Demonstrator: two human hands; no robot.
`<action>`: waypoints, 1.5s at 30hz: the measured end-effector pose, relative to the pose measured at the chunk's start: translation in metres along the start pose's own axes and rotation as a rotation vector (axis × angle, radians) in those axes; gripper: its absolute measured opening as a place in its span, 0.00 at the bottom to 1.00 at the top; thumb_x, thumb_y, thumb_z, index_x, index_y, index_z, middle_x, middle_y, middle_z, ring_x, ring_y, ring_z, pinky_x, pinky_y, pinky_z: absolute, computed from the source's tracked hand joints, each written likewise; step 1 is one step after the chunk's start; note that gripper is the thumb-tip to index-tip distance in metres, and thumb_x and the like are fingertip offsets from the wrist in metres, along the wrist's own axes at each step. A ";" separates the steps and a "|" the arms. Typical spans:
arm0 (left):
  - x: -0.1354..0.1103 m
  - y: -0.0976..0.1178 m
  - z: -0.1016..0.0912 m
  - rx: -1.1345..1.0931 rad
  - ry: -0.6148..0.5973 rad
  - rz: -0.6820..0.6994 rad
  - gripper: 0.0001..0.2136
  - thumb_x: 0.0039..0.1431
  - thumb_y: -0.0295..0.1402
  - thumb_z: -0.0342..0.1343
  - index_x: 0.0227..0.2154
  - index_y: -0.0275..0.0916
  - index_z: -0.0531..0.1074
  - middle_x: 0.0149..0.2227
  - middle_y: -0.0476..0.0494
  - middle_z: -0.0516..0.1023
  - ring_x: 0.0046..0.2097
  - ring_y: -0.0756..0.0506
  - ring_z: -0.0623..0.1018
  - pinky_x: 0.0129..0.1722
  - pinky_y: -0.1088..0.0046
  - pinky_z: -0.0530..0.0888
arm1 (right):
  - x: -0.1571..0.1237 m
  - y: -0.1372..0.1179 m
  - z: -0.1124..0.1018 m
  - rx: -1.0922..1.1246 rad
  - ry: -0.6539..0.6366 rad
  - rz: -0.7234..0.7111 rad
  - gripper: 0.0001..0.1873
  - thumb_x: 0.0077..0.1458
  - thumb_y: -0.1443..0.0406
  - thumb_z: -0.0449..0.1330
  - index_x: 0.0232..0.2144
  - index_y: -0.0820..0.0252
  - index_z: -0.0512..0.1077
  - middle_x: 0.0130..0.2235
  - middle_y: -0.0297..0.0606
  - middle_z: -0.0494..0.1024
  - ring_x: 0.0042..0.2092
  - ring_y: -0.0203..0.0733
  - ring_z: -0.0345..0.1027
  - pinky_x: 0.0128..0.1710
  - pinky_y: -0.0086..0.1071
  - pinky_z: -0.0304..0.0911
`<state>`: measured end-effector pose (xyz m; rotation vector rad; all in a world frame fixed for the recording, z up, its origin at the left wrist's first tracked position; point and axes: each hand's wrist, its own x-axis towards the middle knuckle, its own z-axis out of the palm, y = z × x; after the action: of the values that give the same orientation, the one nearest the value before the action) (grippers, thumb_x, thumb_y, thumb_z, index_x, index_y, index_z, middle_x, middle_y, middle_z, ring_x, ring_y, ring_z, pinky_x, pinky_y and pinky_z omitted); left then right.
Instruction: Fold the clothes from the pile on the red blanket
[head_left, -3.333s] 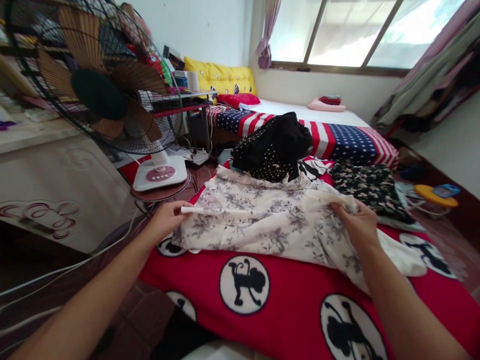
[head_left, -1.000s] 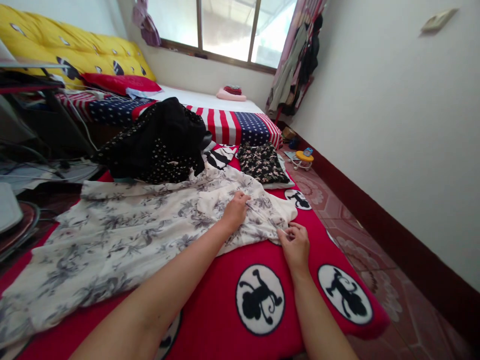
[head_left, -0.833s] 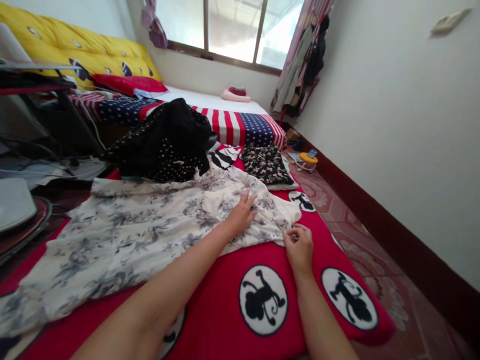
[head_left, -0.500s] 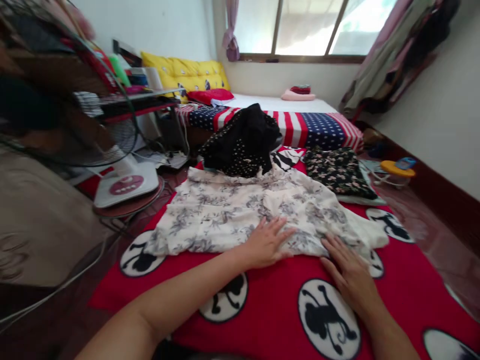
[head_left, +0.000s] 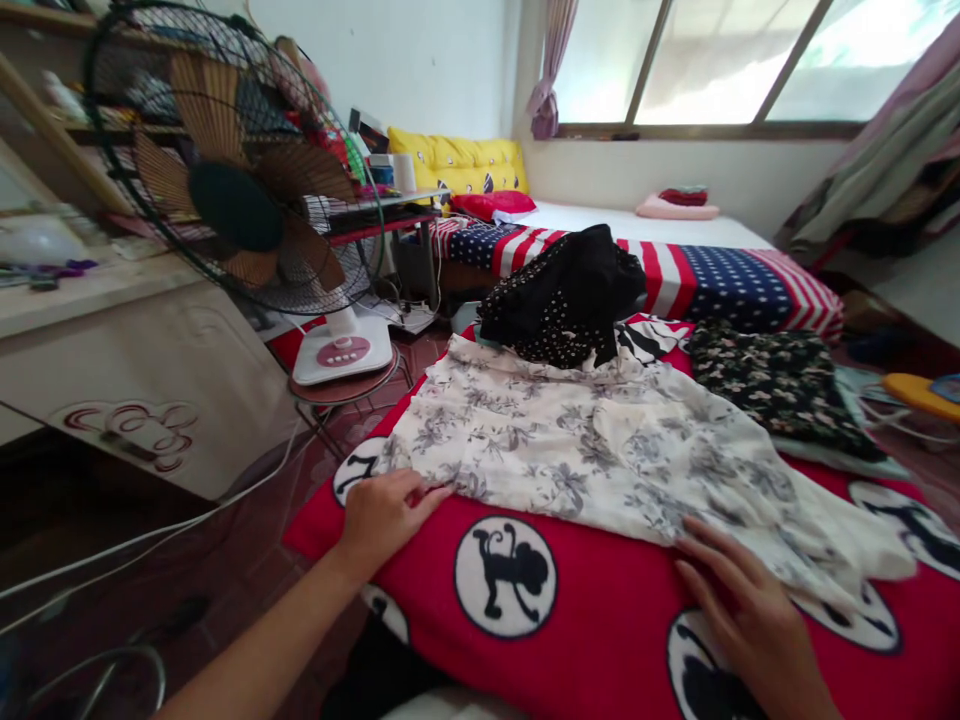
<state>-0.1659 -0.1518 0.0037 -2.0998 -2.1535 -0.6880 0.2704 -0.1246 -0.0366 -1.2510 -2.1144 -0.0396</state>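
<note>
A white garment with a grey flower print [head_left: 600,450] lies spread across a red blanket with black monkey circles [head_left: 585,620]. My left hand [head_left: 386,515] rests at the garment's near left corner, fingers curled on the hem. My right hand [head_left: 742,610] lies flat, fingers spread, on the blanket at the garment's near right edge, fingertips touching the cloth.
A black dotted clothes heap [head_left: 562,295] sits behind the garment, a folded dark floral piece [head_left: 772,385] to its right. A standing fan [head_left: 240,190] with white base is at left beside a cream cabinet [head_left: 135,370]. A stars-and-stripes bed [head_left: 712,275] lies beyond; cables cross the floor.
The view swung back left. My left hand slid from the garment's middle to its left corner; my right hand stayed flat at the right edge.
</note>
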 end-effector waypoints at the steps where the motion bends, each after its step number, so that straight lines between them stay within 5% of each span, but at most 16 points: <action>1: -0.003 -0.008 -0.004 0.068 0.000 -0.083 0.22 0.58 0.53 0.54 0.19 0.40 0.68 0.22 0.49 0.73 0.27 0.47 0.74 0.28 0.71 0.61 | 0.002 -0.004 0.006 0.025 -0.020 -0.026 0.13 0.61 0.59 0.56 0.47 0.53 0.72 0.55 0.40 0.71 0.54 0.50 0.68 0.54 0.46 0.65; 5: -0.003 -0.011 -0.005 0.158 -0.040 -0.240 0.23 0.53 0.58 0.53 0.22 0.41 0.69 0.27 0.47 0.76 0.30 0.43 0.75 0.27 0.70 0.60 | 0.010 -0.010 0.022 0.054 -0.057 -0.078 0.12 0.61 0.61 0.56 0.47 0.54 0.71 0.54 0.43 0.71 0.53 0.50 0.67 0.53 0.48 0.65; 10: 0.010 0.009 0.013 0.029 0.031 -0.300 0.11 0.59 0.42 0.53 0.33 0.41 0.74 0.36 0.44 0.78 0.36 0.42 0.77 0.32 0.70 0.66 | 0.012 -0.008 0.024 0.019 -0.071 -0.123 0.14 0.61 0.62 0.56 0.48 0.55 0.70 0.54 0.44 0.71 0.53 0.51 0.67 0.52 0.48 0.66; 13: 0.020 0.006 0.023 -0.261 0.086 -0.292 0.11 0.60 0.36 0.49 0.35 0.41 0.76 0.38 0.43 0.79 0.40 0.43 0.77 0.40 0.68 0.69 | 0.011 -0.008 0.023 0.012 -0.079 -0.127 0.14 0.61 0.63 0.55 0.50 0.55 0.69 0.54 0.44 0.70 0.54 0.51 0.66 0.52 0.48 0.66; 17: 0.032 -0.014 0.024 -0.955 0.094 -0.415 0.16 0.56 0.47 0.52 0.33 0.38 0.73 0.36 0.41 0.80 0.39 0.42 0.79 0.39 0.67 0.74 | 0.011 -0.009 0.023 0.026 -0.083 -0.115 0.14 0.61 0.63 0.55 0.50 0.55 0.69 0.54 0.44 0.70 0.54 0.50 0.66 0.52 0.48 0.65; 19: 0.033 -0.023 0.019 -1.133 0.059 -0.505 0.20 0.52 0.53 0.54 0.32 0.38 0.71 0.34 0.41 0.80 0.36 0.42 0.79 0.33 0.69 0.74 | 0.011 -0.009 0.023 0.030 -0.086 -0.112 0.14 0.61 0.63 0.55 0.50 0.55 0.69 0.54 0.44 0.70 0.54 0.50 0.66 0.53 0.48 0.65; 26: 0.013 -0.022 0.016 -0.575 0.043 -0.265 0.12 0.45 0.43 0.64 0.25 0.40 0.77 0.27 0.47 0.76 0.27 0.48 0.72 0.30 0.72 0.69 | 0.010 -0.006 0.023 0.030 -0.082 -0.112 0.14 0.61 0.62 0.55 0.49 0.54 0.70 0.55 0.43 0.70 0.54 0.50 0.66 0.53 0.46 0.65; 29: 0.013 -0.020 0.023 -0.809 0.111 -0.330 0.10 0.46 0.41 0.64 0.23 0.39 0.76 0.27 0.47 0.76 0.31 0.47 0.74 0.35 0.73 0.71 | 0.010 -0.006 0.024 0.040 -0.078 -0.111 0.15 0.61 0.62 0.55 0.50 0.54 0.70 0.55 0.43 0.70 0.54 0.50 0.66 0.53 0.46 0.65; 37: 0.036 -0.043 0.017 -1.330 0.094 -0.538 0.26 0.41 0.55 0.63 0.35 0.38 0.67 0.33 0.45 0.78 0.32 0.46 0.78 0.35 0.69 0.76 | 0.009 -0.005 0.023 0.038 -0.082 -0.096 0.14 0.61 0.61 0.55 0.49 0.54 0.70 0.55 0.43 0.70 0.55 0.50 0.66 0.54 0.47 0.65; 42: 0.033 -0.066 0.007 -1.166 0.156 -0.523 0.19 0.43 0.48 0.64 0.31 0.38 0.69 0.25 0.51 0.72 0.27 0.50 0.73 0.27 0.77 0.70 | 0.009 -0.008 0.023 0.055 -0.071 -0.073 0.14 0.62 0.61 0.54 0.49 0.54 0.71 0.55 0.43 0.71 0.55 0.51 0.66 0.53 0.48 0.65; 45: 0.025 -0.076 0.006 -0.929 0.187 -0.487 0.13 0.48 0.43 0.60 0.31 0.39 0.71 0.29 0.48 0.75 0.32 0.47 0.75 0.31 0.76 0.70 | 0.009 -0.009 0.023 0.074 -0.078 -0.067 0.14 0.62 0.61 0.54 0.49 0.53 0.70 0.55 0.43 0.70 0.55 0.51 0.66 0.53 0.49 0.65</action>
<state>-0.2393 -0.1243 -0.0134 -1.5916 -2.5116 -2.1701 0.2486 -0.1145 -0.0469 -1.1549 -2.2040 0.0588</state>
